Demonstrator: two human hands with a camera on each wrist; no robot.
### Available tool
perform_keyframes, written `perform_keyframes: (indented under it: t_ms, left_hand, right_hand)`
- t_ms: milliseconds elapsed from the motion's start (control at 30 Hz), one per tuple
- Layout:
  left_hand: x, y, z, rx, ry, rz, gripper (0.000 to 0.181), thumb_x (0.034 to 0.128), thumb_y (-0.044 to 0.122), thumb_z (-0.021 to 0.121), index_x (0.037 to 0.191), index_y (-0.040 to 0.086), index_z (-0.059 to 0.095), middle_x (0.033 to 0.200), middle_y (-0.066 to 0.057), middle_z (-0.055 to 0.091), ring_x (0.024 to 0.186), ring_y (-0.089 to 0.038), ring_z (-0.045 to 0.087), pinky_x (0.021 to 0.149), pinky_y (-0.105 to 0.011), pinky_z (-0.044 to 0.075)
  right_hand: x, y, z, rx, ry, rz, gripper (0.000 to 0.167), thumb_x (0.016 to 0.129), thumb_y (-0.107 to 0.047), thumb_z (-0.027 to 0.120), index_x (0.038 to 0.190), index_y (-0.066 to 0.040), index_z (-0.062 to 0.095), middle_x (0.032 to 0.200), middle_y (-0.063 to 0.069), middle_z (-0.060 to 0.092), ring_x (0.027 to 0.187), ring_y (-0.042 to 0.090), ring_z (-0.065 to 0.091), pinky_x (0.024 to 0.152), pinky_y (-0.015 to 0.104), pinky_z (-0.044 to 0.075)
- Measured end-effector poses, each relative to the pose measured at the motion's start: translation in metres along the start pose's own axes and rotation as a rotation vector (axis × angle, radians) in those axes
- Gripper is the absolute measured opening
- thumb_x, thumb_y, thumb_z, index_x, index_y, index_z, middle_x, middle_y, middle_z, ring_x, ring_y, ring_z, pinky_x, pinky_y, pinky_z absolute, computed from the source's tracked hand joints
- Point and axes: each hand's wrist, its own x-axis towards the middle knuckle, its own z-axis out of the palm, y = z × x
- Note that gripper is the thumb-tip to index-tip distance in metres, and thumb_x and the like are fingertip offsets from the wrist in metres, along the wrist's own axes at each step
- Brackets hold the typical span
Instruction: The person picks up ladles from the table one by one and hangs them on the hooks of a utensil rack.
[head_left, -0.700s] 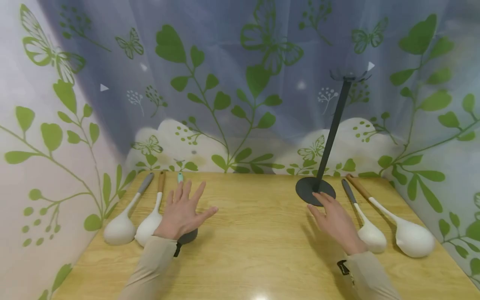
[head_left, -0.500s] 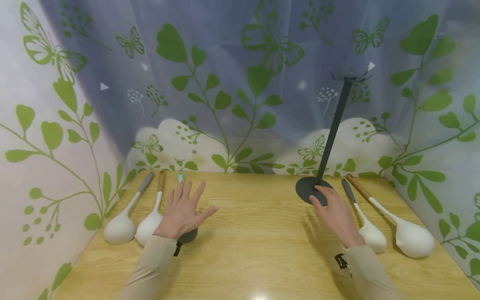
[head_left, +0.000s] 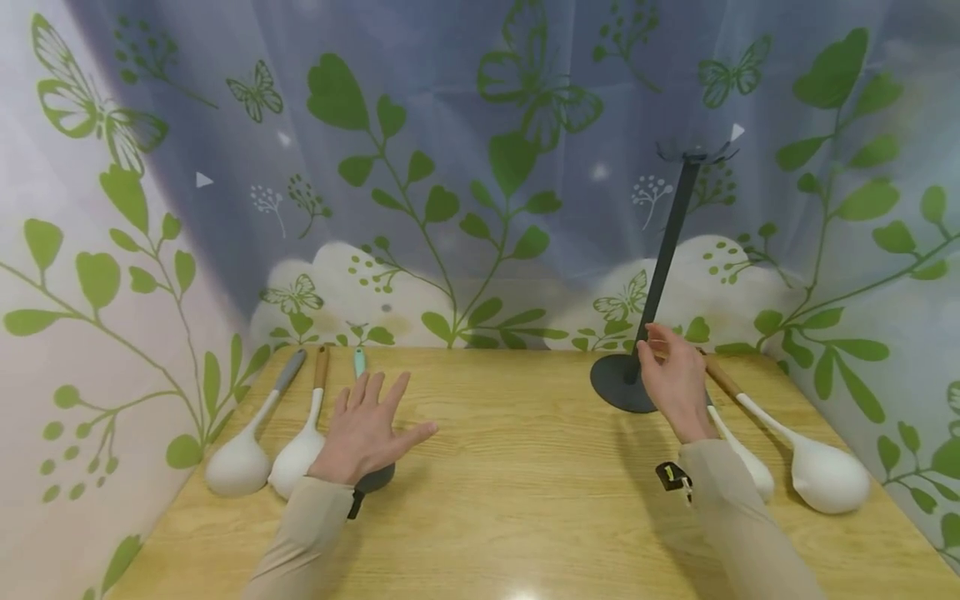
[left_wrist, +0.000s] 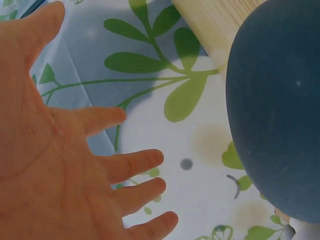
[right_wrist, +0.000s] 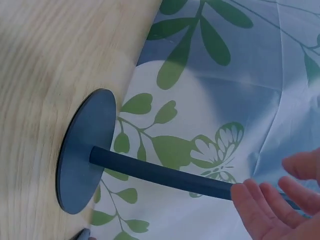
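My right hand (head_left: pixel 675 383) is raised beside the pole of a black utensil stand (head_left: pixel 670 250), which has a round base and a ring of hooks on top. In the right wrist view its fingers (right_wrist: pixel 260 207) bend loosely next to the pole (right_wrist: pixel 165 175), thumb apart; whether they touch it I cannot tell. My left hand (head_left: pixel 363 437) is spread flat, palm down, above a dark-headed utensil (head_left: pixel 377 479) with a teal handle (head_left: pixel 359 360). It holds nothing. Its hand partly hides that utensil, whose dark rounded head (left_wrist: pixel 280 110) fills the right of the left wrist view.
On the left lie a white ladle (head_left: pixel 238 467) with a grey handle and another white ladle (head_left: pixel 292 467) with a brown handle. On the right are a smaller white ladle (head_left: pixel 750 467) and a brown-handled one (head_left: pixel 828 479). A patterned curtain (head_left: pixel 450 167) hangs behind the wooden table (head_left: pixel 495 500).
My right hand has risen from over the stand's base to beside the lower pole, now covering the smaller right ladle's handle. The left hand stays in place.
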Motion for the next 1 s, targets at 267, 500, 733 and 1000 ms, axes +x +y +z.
perform_keyframes:
  t_ms: [267, 500, 733, 1000]
  left_hand:
    - [0.001, -0.002, 0.001, -0.008, -0.014, 0.01, 0.095, 0.0846, 0.079, 0.046, 0.155, 0.017, 0.032, 0.157, -0.026, 0.027, 0.147, -0.048, 0.016, 0.114, -0.068, 0.016]
    - [0.001, -0.002, 0.0, -0.009, -0.022, 0.02, 0.094, 0.0847, 0.078, 0.048, 0.154, 0.016, 0.034, 0.155, -0.027, 0.029, 0.146, -0.048, 0.019, 0.113, -0.067, 0.019]
    - [0.001, 0.0, 0.0, -0.006, -0.032, 0.021, 0.093, 0.0853, 0.076, 0.05, 0.154, 0.015, 0.034, 0.155, -0.027, 0.029, 0.146, -0.048, 0.02, 0.114, -0.067, 0.019]
    - [0.0, 0.0, 0.0, -0.023, -0.035, 0.031, 0.095, 0.0834, 0.078, 0.05, 0.153, 0.016, 0.036, 0.156, -0.027, 0.028, 0.147, -0.048, 0.017, 0.113, -0.068, 0.019]
  right_hand:
    - [0.019, -0.001, 0.011, 0.077, 0.097, 0.041, 0.042, 0.099, -0.007, 0.054, 0.141, -0.001, 0.048, 0.133, 0.026, 0.052, 0.117, 0.042, 0.054, 0.096, 0.053, 0.049]
    - [0.033, 0.003, 0.016, 0.131, 0.138, 0.153, 0.048, 0.1, -0.009, 0.052, 0.146, -0.002, 0.04, 0.137, 0.025, 0.044, 0.122, 0.041, 0.047, 0.102, 0.05, 0.044]
    - [0.05, 0.001, 0.017, 0.112, 0.176, 0.162, 0.049, 0.101, -0.012, 0.052, 0.147, -0.002, 0.039, 0.138, 0.024, 0.045, 0.123, 0.04, 0.047, 0.101, 0.05, 0.044]
    - [0.065, -0.003, 0.013, 0.143, 0.159, 0.236, 0.049, 0.102, -0.02, 0.051, 0.148, -0.007, 0.04, 0.147, 0.017, 0.047, 0.134, 0.034, 0.047, 0.108, 0.051, 0.039]
